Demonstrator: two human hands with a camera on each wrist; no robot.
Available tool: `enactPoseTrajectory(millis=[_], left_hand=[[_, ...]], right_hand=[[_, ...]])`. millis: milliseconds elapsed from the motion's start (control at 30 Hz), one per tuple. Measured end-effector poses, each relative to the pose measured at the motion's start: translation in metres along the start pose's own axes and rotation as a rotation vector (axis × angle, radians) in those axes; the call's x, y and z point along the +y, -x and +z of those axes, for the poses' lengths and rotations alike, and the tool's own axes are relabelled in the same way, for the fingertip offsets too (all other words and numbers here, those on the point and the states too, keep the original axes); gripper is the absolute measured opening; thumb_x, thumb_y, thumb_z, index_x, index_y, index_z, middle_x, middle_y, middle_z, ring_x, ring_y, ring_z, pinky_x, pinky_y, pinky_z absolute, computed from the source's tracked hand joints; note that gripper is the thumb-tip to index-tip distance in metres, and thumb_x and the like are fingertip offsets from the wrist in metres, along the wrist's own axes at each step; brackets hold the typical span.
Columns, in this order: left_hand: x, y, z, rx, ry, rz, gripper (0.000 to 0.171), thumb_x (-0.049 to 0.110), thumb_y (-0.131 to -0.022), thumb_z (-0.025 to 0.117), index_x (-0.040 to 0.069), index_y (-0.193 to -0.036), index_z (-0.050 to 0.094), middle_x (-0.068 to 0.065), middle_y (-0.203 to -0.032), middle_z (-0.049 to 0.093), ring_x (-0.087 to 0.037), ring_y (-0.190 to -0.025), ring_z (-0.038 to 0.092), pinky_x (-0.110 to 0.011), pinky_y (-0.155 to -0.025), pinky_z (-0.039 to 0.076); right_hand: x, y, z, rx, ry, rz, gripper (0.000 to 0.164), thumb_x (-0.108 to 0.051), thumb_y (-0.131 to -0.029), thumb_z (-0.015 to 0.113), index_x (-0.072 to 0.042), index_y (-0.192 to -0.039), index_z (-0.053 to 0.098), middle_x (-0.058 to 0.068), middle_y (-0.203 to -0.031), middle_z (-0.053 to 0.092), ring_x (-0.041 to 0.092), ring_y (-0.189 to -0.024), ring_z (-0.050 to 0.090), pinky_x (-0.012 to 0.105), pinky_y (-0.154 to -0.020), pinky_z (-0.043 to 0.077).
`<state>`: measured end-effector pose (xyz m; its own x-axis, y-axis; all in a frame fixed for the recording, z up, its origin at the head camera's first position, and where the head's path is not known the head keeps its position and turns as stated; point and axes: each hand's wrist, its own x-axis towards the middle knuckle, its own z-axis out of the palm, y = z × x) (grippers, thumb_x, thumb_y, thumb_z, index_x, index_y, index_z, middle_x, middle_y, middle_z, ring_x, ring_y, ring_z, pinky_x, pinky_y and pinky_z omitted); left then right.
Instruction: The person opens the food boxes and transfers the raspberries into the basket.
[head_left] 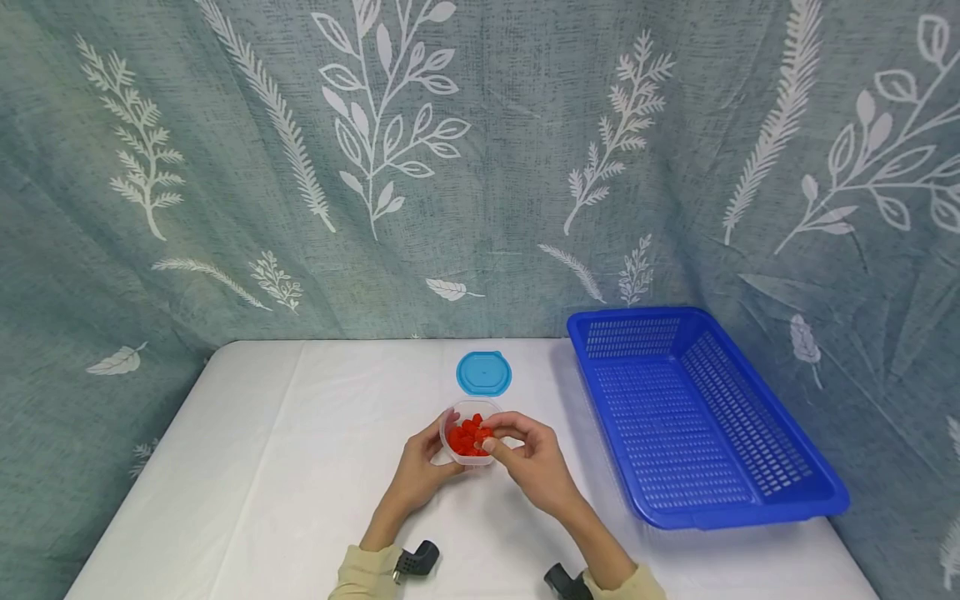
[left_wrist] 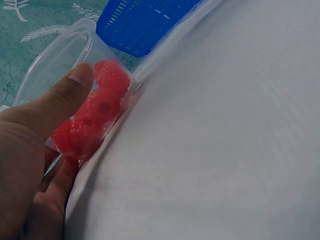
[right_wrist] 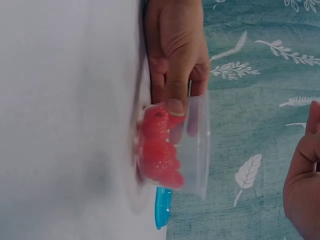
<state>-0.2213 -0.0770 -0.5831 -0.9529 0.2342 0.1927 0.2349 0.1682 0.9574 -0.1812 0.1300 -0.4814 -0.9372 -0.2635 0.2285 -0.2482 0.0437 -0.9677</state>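
My left hand (head_left: 420, 475) grips a clear plastic tub (head_left: 470, 459) from its left side, thumb along the near wall. Inside lie several red raspberries (head_left: 463, 438), bumpy and some with a hollow end, heaped at the bottom. In the left wrist view, the thumb presses the tub wall beside the raspberries (left_wrist: 97, 105). My right hand (head_left: 536, 467) is over the tub's right side, pinching one raspberry (head_left: 483, 434) between thumb and fingertips. The right wrist view catches only part of the right hand (right_wrist: 305, 185) at its edge, above the tub's rim.
A round blue lid (head_left: 483, 373) lies flat on the white-covered table (head_left: 300, 467), just behind the tub. To the right stands a large blue plastic basket (head_left: 690, 417) with slotted walls. A green leaf-patterned curtain (head_left: 495, 167) hangs behind the table.
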Motion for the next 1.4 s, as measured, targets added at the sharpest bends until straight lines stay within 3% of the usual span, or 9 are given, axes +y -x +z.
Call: enactPoseTrajectory(millis=[133, 233, 467, 700, 867, 1100, 1400], left_hand=[[0.0, 0.0, 0.0, -0.002, -0.016, -0.014, 0.086, 0.011, -0.081, 0.086, 0.016, -0.156, 0.044, -0.006, -0.15, 0.055, -0.026, -0.142, 0.049, -0.039, -0.115, 0.04], [0.0, 0.0, 0.001, 0.0, -0.018, -0.024, 0.087, 0.011, -0.08, 0.087, 0.017, -0.155, 0.044, -0.006, -0.15, 0.055, -0.025, -0.143, 0.048, -0.038, -0.116, 0.04], [0.001, 0.0, 0.001, -0.004, 0.007, -0.028, 0.087, 0.01, -0.08, 0.087, 0.012, -0.155, 0.043, -0.011, -0.151, 0.054, -0.027, -0.142, 0.049, -0.038, -0.115, 0.041], [0.0, 0.0, 0.001, -0.013, 0.013, -0.008, 0.086, 0.01, -0.081, 0.086, 0.007, -0.155, 0.042, -0.014, -0.151, 0.053, -0.031, -0.143, 0.047, -0.039, -0.116, 0.039], [-0.002, 0.0, 0.001, -0.013, 0.026, -0.001, 0.085, 0.009, -0.081, 0.085, 0.008, -0.155, 0.042, -0.015, -0.151, 0.053, -0.031, -0.143, 0.047, -0.038, -0.116, 0.039], [-0.002, 0.0, 0.002, -0.004, 0.047, -0.005, 0.084, 0.006, -0.081, 0.085, 0.01, -0.154, 0.044, -0.013, -0.15, 0.054, -0.031, -0.143, 0.047, -0.042, -0.117, 0.038], [-0.001, 0.0, 0.001, -0.011, 0.024, -0.01, 0.086, 0.008, -0.08, 0.086, 0.012, -0.155, 0.044, -0.009, -0.151, 0.054, -0.026, -0.143, 0.047, -0.037, -0.117, 0.039]], right_hand=[[-0.008, 0.003, -0.002, -0.007, -0.023, 0.009, 0.026, -0.008, -0.096, 0.068, 0.004, -0.119, 0.067, 0.021, -0.104, 0.067, 0.006, -0.049, 0.037, 0.015, -0.041, 0.033], [-0.012, 0.004, -0.004, -0.003, -0.031, 0.012, 0.025, -0.008, -0.096, 0.068, 0.002, -0.119, 0.068, 0.02, -0.103, 0.067, 0.008, -0.042, 0.032, 0.014, -0.039, 0.031], [-0.025, 0.006, -0.014, 0.024, -0.001, 0.004, 0.026, -0.007, -0.095, 0.07, 0.001, -0.12, 0.069, 0.019, -0.106, 0.065, 0.01, -0.041, 0.031, 0.016, -0.039, 0.03], [-0.051, 0.002, -0.033, 0.085, 0.058, 0.075, 0.029, -0.007, -0.093, 0.073, 0.001, -0.12, 0.069, 0.009, -0.106, 0.065, 0.008, -0.045, 0.035, 0.018, -0.041, 0.03], [-0.072, -0.007, -0.052, 0.108, 0.034, 0.007, 0.028, 0.001, -0.088, 0.075, 0.003, -0.116, 0.068, -0.002, -0.102, 0.071, 0.006, -0.044, 0.032, 0.026, -0.039, 0.022], [-0.089, -0.02, -0.082, 0.149, -0.006, -0.107, 0.027, 0.004, -0.09, 0.072, -0.009, -0.113, 0.072, -0.006, -0.103, 0.073, 0.011, -0.041, 0.03, 0.033, -0.038, 0.02], [-0.082, -0.039, -0.118, 0.233, -0.012, -0.099, 0.026, 0.001, -0.091, 0.073, -0.01, -0.115, 0.071, -0.008, -0.11, 0.075, 0.009, -0.04, 0.036, 0.027, -0.039, 0.024]])
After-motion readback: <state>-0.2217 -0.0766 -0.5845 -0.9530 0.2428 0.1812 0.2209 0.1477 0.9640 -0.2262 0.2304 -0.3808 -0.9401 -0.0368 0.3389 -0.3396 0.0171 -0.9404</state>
